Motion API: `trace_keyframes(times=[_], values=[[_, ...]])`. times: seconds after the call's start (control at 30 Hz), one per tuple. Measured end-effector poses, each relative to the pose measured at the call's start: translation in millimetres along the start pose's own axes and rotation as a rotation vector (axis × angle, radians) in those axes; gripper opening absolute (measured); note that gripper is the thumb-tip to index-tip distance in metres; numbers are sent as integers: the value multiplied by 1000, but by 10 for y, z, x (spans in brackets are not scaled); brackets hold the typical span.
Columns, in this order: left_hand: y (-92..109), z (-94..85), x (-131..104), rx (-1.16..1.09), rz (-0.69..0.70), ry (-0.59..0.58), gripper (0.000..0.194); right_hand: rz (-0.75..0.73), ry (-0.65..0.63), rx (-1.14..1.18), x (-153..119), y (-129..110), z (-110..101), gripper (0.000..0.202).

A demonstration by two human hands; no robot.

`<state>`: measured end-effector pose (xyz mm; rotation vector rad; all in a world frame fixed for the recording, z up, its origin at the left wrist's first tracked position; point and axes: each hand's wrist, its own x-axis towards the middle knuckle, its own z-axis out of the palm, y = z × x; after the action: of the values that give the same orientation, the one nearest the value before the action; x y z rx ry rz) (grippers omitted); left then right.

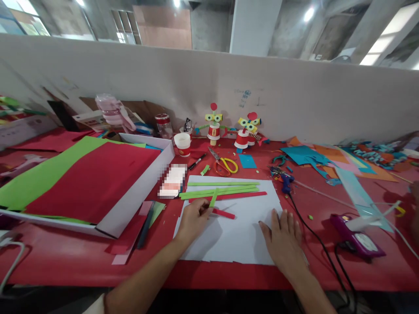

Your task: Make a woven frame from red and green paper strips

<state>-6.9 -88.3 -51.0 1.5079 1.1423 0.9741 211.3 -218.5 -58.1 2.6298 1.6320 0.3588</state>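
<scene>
My left hand (193,220) pinches a small folded paper strip, its green arm (214,198) pointing up and its red arm (225,213) pointing right. Where the two arms meet is hidden by my fingers. Flat on the white sheet (235,244) rests my right hand (284,237), fingers spread and holding nothing. Just beyond the left hand, several long green paper strips (225,190) and a red paper strip (245,196) lie across the sheet's upper part.
Scissors (225,165), a pen (197,162) and a blurred-out phone (173,181) lie behind the sheet. At left stands a white box (137,187) with coloured paper. To the right are a glue gun (286,183) and a purple power strip (356,235). Two paper-cup figures (214,131) stand behind.
</scene>
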Motion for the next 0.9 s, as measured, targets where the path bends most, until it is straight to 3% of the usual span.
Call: trace_keyframes(times=[0.1, 0.2, 0.27, 0.37, 0.47, 0.53, 0.63, 0.77, 0.9], values=[[111, -10, -19, -30, -59, -17, 10, 22, 69, 53, -36, -21, -62, 60], [361, 109, 27, -133, -74, 17, 8, -43, 151, 254, 86, -58, -219, 48], [540, 265, 86, -228, -58, -13, 4, -147, 95, 483, 253, -113, -367, 36], [663, 516, 195, -400, -20, 29, 6, -82, -48, 627, 618, -249, -558, 30], [572, 659, 289, -545, -13, 100, 12, -71, -74, 502, 1080, -441, -624, 28], [467, 680, 330, -594, -29, 140, 16, -241, -83, 449, 1398, -608, -595, 28], [362, 662, 360, -563, -24, 178, 18, -293, -87, 399, 1787, -899, -489, 23], [341, 653, 378, -480, -22, 211, 15, -323, -115, 351, 2036, -1169, -338, 33], [352, 666, 390, -449, -40, 209, 12, -340, -137, 314, 2095, -1128, -250, 36]])
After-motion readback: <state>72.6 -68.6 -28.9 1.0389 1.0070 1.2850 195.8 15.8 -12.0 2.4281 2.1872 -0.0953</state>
